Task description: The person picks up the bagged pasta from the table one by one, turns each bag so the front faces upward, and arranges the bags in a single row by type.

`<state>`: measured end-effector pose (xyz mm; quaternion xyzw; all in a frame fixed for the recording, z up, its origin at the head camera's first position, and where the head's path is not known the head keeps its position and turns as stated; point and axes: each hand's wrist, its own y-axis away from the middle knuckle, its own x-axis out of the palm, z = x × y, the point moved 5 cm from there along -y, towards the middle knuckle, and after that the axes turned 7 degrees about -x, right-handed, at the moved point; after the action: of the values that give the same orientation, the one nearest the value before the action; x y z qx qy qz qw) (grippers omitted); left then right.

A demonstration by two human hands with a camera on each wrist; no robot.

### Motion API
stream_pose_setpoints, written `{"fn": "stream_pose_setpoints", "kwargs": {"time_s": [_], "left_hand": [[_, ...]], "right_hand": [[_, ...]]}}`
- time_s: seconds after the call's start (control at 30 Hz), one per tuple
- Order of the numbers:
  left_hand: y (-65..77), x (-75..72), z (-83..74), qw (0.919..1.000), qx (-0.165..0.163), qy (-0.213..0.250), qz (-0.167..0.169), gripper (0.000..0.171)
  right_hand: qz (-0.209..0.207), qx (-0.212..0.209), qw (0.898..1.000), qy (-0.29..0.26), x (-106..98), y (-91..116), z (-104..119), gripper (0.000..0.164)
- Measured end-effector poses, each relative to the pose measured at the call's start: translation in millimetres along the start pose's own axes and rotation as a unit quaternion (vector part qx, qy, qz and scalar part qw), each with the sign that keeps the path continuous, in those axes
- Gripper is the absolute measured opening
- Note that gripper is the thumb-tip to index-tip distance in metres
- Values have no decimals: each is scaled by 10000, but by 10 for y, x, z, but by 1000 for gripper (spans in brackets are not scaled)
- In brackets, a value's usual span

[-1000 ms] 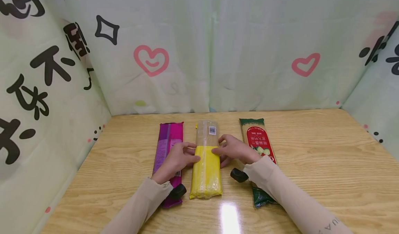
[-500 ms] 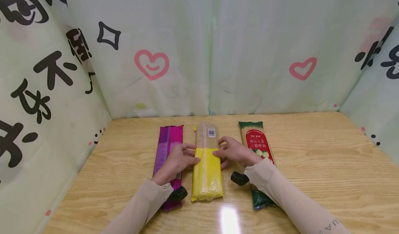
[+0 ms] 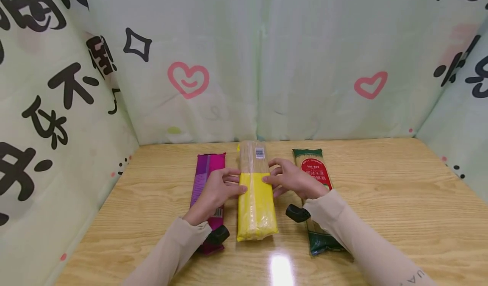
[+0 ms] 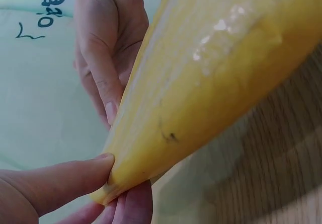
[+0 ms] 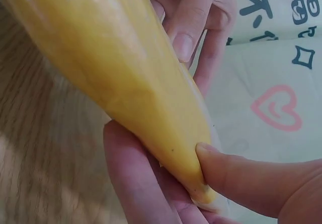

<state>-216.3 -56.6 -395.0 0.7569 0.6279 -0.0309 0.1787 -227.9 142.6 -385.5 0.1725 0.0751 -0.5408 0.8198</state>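
Observation:
A pack of dried noodles (image 3: 257,205), yellow on its near half and see-through with a barcode label on its far half, is held between both hands. My left hand (image 3: 218,189) grips its left edge, thumb on top and fingers curled beneath. At the right edge my right hand (image 3: 298,179) pinches it the same way. Both wrist views show the yellow wrapper (image 4: 201,98) raised off the wood, with the thumb (image 5: 241,173) pressing its side. Under the left forearm lies a purple pack (image 3: 207,167). The right wrist partly covers a green-ended spaghetti pack (image 3: 312,163) with a red label.
All the packs are on or over a light wooden table (image 3: 400,201). A pale curtain (image 3: 297,65) with hearts closes off the back, and a printed side curtain (image 3: 76,150) stands at the left. Black wrist cameras (image 3: 297,213) sit under the sleeves.
Both hands have lifted the yellow noodle pack slightly off the table, keeping their grip on its edges. The purple and green packs stay in place; the head view has shifted a little.

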Motion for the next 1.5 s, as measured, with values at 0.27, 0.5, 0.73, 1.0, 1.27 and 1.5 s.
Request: {"fn": "stream_pose_setpoints", "kwargs": {"time_s": [0.27, 0.5, 0.73, 1.0, 1.27, 1.5], "left_hand": [[55, 20, -100, 9999, 83, 83, -2, 48], [91, 44, -102, 9997, -121, 209, -41, 55], [103, 104, -165, 9995, -106, -159, -242, 67], [162, 162, -203, 9968, 38, -621, -508, 79], [161, 184, -176, 9964, 44, -619, -579, 75], [141, 186, -146, 9988, -129, -122, -453, 73]], "right_hand": [[-101, -169, 9998, -35, -43, 59, 71, 62], [-52, -373, 9992, -147, -7, 95, 123, 59], [-123, -567, 9983, -52, -4, 118, 184, 56], [-226, -664, 9973, -208, 73, 139, 300, 56], [-301, -681, 9972, 109, 116, 139, 332, 54], [-290, -622, 9976, 127, 90, 143, 341, 53]]}}
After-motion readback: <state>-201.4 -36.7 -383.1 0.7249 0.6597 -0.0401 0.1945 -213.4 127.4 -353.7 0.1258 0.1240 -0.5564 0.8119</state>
